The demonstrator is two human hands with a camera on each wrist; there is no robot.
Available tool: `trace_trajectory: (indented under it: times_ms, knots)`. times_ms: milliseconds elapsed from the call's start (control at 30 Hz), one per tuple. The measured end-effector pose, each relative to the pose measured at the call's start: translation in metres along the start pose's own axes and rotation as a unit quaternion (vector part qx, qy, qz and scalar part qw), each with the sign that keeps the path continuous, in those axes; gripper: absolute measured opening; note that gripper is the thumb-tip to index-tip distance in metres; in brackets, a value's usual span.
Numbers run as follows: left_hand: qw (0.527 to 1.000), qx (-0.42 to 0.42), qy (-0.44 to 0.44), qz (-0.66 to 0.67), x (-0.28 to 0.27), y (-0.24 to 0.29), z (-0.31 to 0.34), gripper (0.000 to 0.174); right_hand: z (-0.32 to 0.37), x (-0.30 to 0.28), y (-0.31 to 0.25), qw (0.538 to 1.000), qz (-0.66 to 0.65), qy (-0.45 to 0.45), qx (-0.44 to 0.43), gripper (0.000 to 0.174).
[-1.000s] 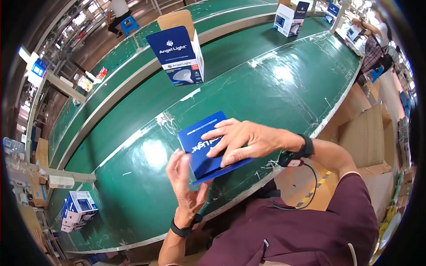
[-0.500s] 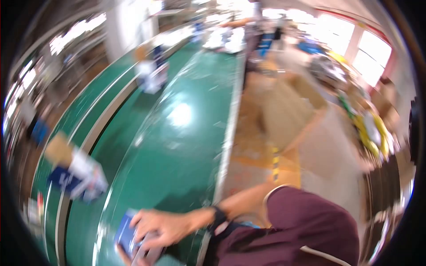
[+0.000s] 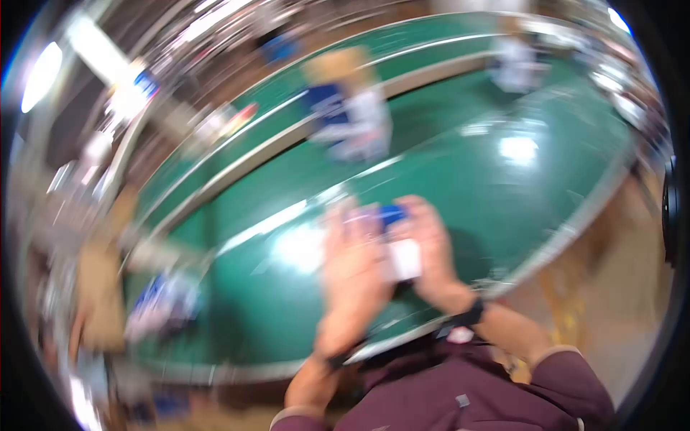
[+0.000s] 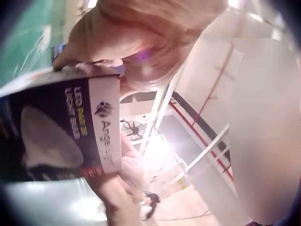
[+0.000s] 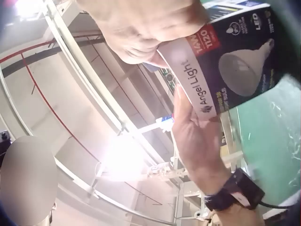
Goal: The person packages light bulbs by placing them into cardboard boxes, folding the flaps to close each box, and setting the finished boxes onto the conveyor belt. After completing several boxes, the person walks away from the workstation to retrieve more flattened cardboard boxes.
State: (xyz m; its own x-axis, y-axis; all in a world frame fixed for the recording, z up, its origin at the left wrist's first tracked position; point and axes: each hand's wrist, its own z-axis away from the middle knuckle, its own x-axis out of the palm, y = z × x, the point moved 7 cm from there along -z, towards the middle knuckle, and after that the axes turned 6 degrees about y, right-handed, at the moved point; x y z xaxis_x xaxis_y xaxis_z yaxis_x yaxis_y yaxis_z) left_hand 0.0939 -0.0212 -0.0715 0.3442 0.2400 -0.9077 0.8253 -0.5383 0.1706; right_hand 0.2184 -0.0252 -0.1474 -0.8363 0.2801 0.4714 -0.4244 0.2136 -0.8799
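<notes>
Bulb box (image 5: 244,70) is held above the green bench (image 3: 474,179), left hand (image 3: 352,269) and right hand (image 3: 431,251) gripping it from opposite sides. Step looks like squaring it up; next move probably calls for even, light pressure, no crushing.

A blurred open carton (image 3: 352,133) with a tan flap stands on the green table (image 3: 445,187), near the pale rail (image 3: 269,147) running lengthwise along the table. Another carton (image 3: 517,68) is farther along, toward the table's right end. Smeared blue-and-white packages (image 3: 165,305) sit at the table's left end. Brown floor (image 3: 611,237) lies right of the table; a bright lamp (image 5: 122,155) shines above it.
</notes>
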Motion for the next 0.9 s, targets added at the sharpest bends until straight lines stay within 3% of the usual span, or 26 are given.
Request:
trace_trajectory:
  times_ms: [33,67,133,233,267,300,367,500,533,567,600,667,767,800,833,900]
  knots:
    - [0.995,-0.055,-0.08,-0.017,0.009,0.002,0.006,0.068,0.007,0.012,0.002,0.999,0.013,0.005,0.028,0.035]
    - [0.994,-0.082,0.072,-0.007,0.013,-0.001,0.017,0.076,0.003,0.01,0.02,0.998,-0.037,0.025,0.037,0.04]
    - [0.991,-0.12,0.051,0.002,0.003,-0.015,0.023,0.099,0.011,0.026,0.027,0.985,-0.125,-0.03,0.118,0.056]
    - [0.987,-0.154,0.05,-0.022,-0.002,-0.054,0.024,0.108,0.018,0.049,0.036,0.978,-0.133,-0.07,0.147,0.065]
    - [0.985,-0.166,0.045,-0.034,-0.003,-0.073,0.023,0.11,0.019,0.057,0.041,0.973,-0.125,-0.12,0.153,0.071]
    - [0.983,-0.175,0.021,-0.048,-0.006,-0.089,0.025,0.107,0.019,0.057,0.051,0.976,-0.09,-0.113,0.161,0.071]
    - [0.986,-0.164,0.005,-0.019,-0.01,-0.112,0.026,0.104,0.013,0.066,0.056,0.965,-0.071,-0.182,0.177,0.07]
    - [0.97,-0.225,0.023,-0.091,-0.043,-0.168,0.077,0.098,0.006,0.067,0.041,0.956,0.031,-0.225,0.188,0.065]
    - [0.962,-0.24,0.036,-0.123,-0.06,-0.192,0.107,0.097,0.0,0.056,0.038,0.957,0.044,-0.234,0.168,0.064]
    - [0.944,-0.304,-0.013,-0.126,-0.086,-0.216,0.134,0.1,-0.011,0.048,0.034,0.957,0.058,-0.242,0.148,0.062]
    - [0.928,-0.325,0.017,-0.183,-0.102,-0.253,0.176,0.102,-0.023,0.038,0.029,0.959,0.079,-0.229,0.15,0.061]
    - [0.853,-0.454,-0.014,-0.258,-0.149,-0.314,0.241,0.114,-0.05,0.021,0.022,0.958,0.115,-0.211,0.16,0.059]
    - [0.814,-0.539,0.052,-0.208,-0.191,-0.454,0.368,0.122,-0.095,0.023,0.016,0.953,0.165,-0.211,0.144,0.058]
    - [0.786,-0.562,0.025,-0.256,-0.205,-0.474,0.383,0.123,-0.109,0.026,0.015,0.951,0.182,-0.213,0.13,0.059]
    - [0.798,-0.559,0.091,-0.206,-0.219,-0.508,0.406,0.122,-0.123,0.031,0.012,0.947,0.205,-0.219,0.114,0.059]
    - [0.765,-0.593,0.021,-0.25,-0.234,-0.539,0.408,0.121,-0.142,0.046,-0.002,0.936,0.26,-0.234,0.032,0.058]
